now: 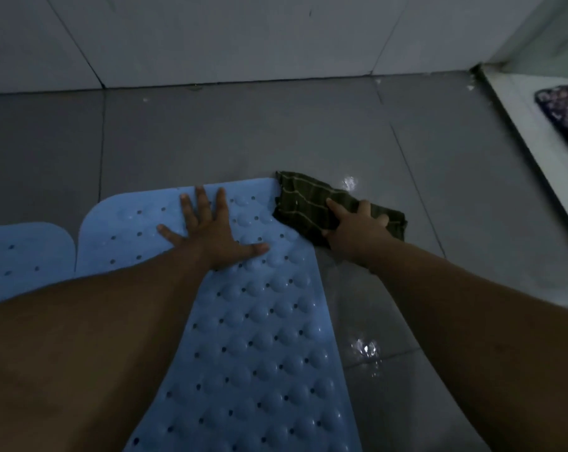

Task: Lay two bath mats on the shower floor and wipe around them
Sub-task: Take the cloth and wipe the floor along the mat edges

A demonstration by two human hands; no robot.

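Observation:
Two blue rubber bath mats with bumps and holes lie side by side on the grey tiled shower floor [230, 135]. The right mat [263, 337] runs from the bottom of the view to its far rounded end. The left mat [25, 249] shows only its far corner. My left hand [211, 230] presses flat, fingers spread, on the right mat's far end. My right hand [354, 230] grips a dark green checked cloth [305, 203] on the wet floor against the mat's far right corner.
A pale tiled wall [243, 37] meets the floor just beyond the mats. At the right a raised light threshold [517, 132] borders the shower, with a dark patterned rug [566, 109] past it. Wet patches [364, 347] glisten on the tiles right of the mat.

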